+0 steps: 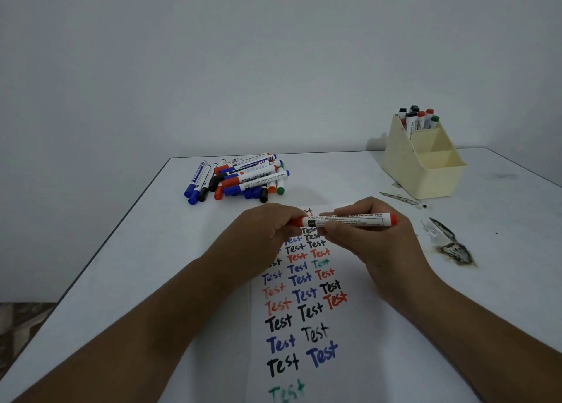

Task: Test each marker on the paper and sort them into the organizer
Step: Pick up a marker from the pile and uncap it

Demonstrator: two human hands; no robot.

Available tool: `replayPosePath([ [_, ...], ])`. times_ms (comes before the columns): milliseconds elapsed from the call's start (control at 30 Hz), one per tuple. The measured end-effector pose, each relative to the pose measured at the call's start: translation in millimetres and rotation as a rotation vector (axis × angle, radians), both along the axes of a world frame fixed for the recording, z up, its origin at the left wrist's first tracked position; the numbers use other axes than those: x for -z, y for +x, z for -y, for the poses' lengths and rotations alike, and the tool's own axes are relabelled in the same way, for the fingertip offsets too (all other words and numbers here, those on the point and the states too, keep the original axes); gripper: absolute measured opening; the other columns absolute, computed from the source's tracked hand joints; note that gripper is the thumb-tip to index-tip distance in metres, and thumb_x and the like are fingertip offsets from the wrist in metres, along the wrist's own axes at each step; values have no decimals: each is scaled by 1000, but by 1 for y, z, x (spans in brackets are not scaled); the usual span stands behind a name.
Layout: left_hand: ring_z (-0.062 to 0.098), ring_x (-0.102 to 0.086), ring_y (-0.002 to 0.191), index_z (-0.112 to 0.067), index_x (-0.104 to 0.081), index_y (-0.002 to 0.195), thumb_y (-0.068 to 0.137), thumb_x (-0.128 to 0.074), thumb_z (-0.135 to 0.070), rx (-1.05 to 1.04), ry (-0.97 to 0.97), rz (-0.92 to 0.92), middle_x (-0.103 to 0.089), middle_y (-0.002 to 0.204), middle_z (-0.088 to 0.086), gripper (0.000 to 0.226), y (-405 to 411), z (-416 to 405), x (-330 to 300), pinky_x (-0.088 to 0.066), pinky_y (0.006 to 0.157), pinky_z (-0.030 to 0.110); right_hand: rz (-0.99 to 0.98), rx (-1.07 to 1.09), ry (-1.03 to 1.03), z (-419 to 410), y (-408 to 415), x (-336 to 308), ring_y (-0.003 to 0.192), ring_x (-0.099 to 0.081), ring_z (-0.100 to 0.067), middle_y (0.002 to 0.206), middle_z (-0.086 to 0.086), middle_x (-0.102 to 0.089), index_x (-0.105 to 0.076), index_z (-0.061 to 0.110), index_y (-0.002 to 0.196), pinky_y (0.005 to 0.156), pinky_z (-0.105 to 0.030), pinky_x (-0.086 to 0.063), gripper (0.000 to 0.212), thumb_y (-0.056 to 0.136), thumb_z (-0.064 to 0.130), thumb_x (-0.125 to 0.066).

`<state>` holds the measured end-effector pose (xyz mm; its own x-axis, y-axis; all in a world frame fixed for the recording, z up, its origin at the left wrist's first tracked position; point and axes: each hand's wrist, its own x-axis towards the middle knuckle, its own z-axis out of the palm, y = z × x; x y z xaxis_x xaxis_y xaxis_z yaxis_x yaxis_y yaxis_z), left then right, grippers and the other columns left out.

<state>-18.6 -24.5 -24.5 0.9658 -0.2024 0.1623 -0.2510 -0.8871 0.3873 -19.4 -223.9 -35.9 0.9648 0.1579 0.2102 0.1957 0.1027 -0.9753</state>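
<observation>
A red whiteboard marker [355, 219] lies level in the air above the top of the paper [304, 326]. My left hand [261, 235] grips its red cap end. My right hand [374, 235] holds the white barrel, fingers curled round it. The paper is covered with the word "Test" in black, blue, red and green. A pile of loose markers [237, 177] lies at the back left of the table. The cream organizer [425, 165] stands at the back right, with several markers [418, 118] upright in its rear compartment.
The white table [137, 265] has a dark left edge, with floor beyond it. Dark burnt-looking stains [453, 246] mark the tabletop right of the paper. A pale wall rises behind the table.
</observation>
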Motion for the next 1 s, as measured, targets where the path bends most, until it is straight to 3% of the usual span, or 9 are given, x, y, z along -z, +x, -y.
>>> replayPosePath([
  [200,5,-42,91,-20,-55,127,103,-41,-20,-23,-11,97,-49,101,-9,28,-4,6,3,-30,81,17,61,4,18,-3,-4,2,82,-76,-33,90,-13,-77,-70,6,94,81,-50,-62,21,76,3,-79],
  [333,7,-49,94,-22,-58,123,101,-45,-24,-13,-61,85,-50,99,-12,25,-2,5,3,-33,75,14,94,20,-80,-3,-3,2,82,-76,-30,90,-10,-77,-72,14,95,82,-52,-61,20,77,16,-80],
  [433,7,-50,114,-33,-48,135,96,-53,-42,22,-68,64,-50,115,-18,40,0,-3,11,-35,86,13,64,61,-147,-2,1,-2,85,-74,-18,91,1,-77,-75,23,90,85,-44,-60,16,75,23,-82],
  [500,6,-35,132,-43,-29,145,86,-57,-61,9,-98,25,-40,141,-20,68,2,-13,19,-35,105,29,44,103,-122,2,7,-6,83,-70,-9,88,6,-76,-77,23,85,82,-34,-58,16,73,17,-85],
  [567,7,-23,141,-45,-19,148,79,-56,-72,-33,-103,9,-27,154,-17,83,4,-21,23,-29,112,39,53,151,-120,10,18,-14,79,-67,-8,83,7,-74,-78,22,85,78,-31,-55,18,74,11,-86],
  [733,6,-17,142,-39,-19,150,77,-48,-77,-71,-57,11,-22,157,-15,88,12,-27,26,-24,113,35,159,299,-103,46,61,-56,89,-74,-12,97,-3,-76,-54,21,123,84,-28,-60,55,80,-3,-79],
  [833,9,-10,146,-37,-10,153,77,-47,-78,-83,-49,-63,-13,160,-14,94,15,-28,30,-20,116,39,276,456,-213,73,97,-85,89,-74,-11,94,-1,-76,-39,30,131,85,-30,-57,70,81,2,-79],
  [933,9,0,148,-36,1,153,77,-43,-80,-101,-20,-113,-2,161,-13,98,17,-29,32,-13,118,38,354,573,-365,99,131,-112,88,-73,-21,97,-7,-71,-37,33,133,78,-40,-59,61,89,11,-72],
  [1000,9,1,148,-35,1,154,78,-39,-81,-103,10,-142,1,162,-13,98,17,-30,35,-11,118,37,382,613,-456,113,149,-126,88,-72,-27,102,-12,-67,-38,31,136,67,-34,-57,52,95,12,-63],
])
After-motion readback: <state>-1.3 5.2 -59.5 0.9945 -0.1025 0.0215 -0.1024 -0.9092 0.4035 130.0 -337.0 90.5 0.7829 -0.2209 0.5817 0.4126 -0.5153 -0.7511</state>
